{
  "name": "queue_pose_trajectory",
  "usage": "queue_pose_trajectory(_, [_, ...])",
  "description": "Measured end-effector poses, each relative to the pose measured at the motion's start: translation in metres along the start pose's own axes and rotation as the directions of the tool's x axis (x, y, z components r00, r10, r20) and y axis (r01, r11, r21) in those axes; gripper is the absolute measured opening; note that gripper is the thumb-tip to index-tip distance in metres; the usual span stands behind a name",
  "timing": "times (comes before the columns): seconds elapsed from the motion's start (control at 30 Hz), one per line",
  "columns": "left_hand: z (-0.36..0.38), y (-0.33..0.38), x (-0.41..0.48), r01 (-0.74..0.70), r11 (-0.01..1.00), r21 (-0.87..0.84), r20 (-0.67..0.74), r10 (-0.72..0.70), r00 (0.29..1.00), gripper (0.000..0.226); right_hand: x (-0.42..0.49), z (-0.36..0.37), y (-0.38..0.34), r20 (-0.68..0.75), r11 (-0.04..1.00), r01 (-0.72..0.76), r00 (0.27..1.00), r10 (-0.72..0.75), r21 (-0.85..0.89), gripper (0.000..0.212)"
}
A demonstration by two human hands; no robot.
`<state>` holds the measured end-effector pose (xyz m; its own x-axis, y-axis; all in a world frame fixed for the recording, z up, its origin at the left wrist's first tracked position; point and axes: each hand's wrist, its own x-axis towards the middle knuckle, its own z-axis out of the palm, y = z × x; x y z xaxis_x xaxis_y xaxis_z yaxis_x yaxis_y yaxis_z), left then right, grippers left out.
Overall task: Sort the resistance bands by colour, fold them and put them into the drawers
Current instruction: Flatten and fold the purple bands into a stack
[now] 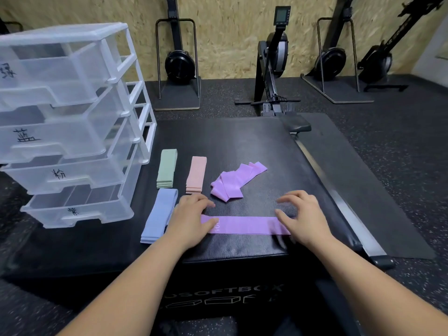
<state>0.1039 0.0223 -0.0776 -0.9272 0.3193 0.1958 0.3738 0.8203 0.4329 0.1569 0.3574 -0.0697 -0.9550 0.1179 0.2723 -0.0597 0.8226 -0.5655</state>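
Our left hand (191, 219) and right hand (304, 218), fingers loosely spread, press the band (247, 225) flat near the front edge of the box (242, 248).

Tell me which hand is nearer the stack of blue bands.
Left. The left hand lies right beside the blue bands, on the left end of the flat purple band; the right hand is at that band's other end, farther off.
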Motion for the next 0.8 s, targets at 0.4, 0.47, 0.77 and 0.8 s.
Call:
queue_pose_trajectory(0.4, [0.014, 0.030, 0.056, 0.055, 0.997, -0.055, 0.150, -0.046, 0.988, 0.065, 0.075, 0.052, -0.059, 0.341, 0.985, 0.104, 0.939, -0.051, -0.140, 0.045])
queue_pose_trajectory(0.47, [0.019, 0.031, 0.059, 0.120, 0.989, -0.089, 0.171, -0.103, 0.980, 0.071, 0.080, 0.062, -0.062, 0.351, 0.980, 0.086, 0.936, -0.018, -0.180, 0.045])
queue_pose_trajectory(0.77, [0.029, 0.023, 0.054, 0.157, 0.984, -0.088, 0.124, -0.145, 0.982, 0.066, 0.090, 0.085, -0.070, 0.177, 0.973, 0.017, 0.984, 0.025, -0.229, 0.019])
queue_pose_trajectory(0.8, [0.028, 0.023, 0.055, 0.157, 0.984, -0.081, 0.128, -0.146, 0.981, 0.067, 0.094, 0.081, -0.070, 0.168, 0.978, 0.011, 0.986, 0.024, -0.206, 0.019])
